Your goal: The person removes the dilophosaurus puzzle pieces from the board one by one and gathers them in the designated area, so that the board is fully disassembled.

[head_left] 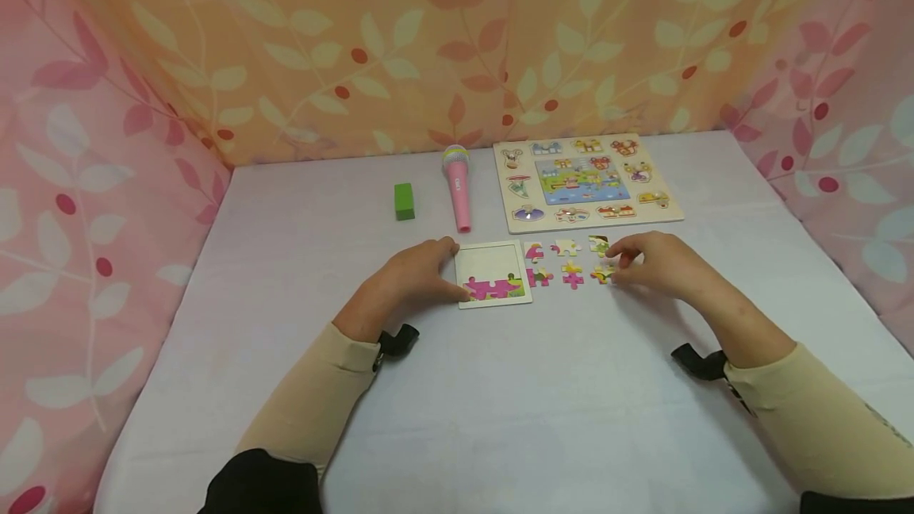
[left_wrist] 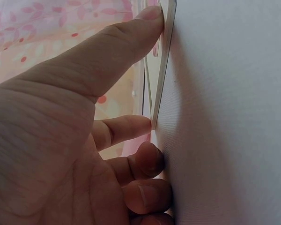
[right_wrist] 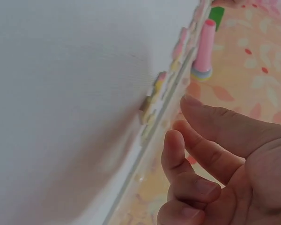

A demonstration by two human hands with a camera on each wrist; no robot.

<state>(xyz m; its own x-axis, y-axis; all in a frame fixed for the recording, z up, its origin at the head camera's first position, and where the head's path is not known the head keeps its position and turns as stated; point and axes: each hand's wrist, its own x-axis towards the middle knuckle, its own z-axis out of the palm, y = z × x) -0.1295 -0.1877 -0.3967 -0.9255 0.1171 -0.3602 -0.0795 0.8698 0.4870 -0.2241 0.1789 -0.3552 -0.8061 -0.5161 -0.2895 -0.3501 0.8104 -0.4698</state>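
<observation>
My left hand (head_left: 408, 278) grips the left side of a small white puzzle tray (head_left: 489, 262), index finger at the far corner and thumb on the near one. In the left wrist view, the thumb (left_wrist: 131, 40) presses on the tray's edge while the other fingers curl against the tabletop. Joined pink puzzle pieces (head_left: 491, 289) fill the tray's near part. Several loose pieces lie right of it in two rows. Beside the rightmost piece (head_left: 601, 274) hovers my right hand (head_left: 660, 262). Its thumb and index finger are apart with nothing visible between them in the right wrist view.
A large wooden peg puzzle board (head_left: 585, 181) lies behind the loose pieces. A pink toy microphone (head_left: 459, 190) and a green block (head_left: 404, 201) stand behind the tray. Floral curtains (head_left: 457, 46) border the white-covered table (head_left: 514, 403).
</observation>
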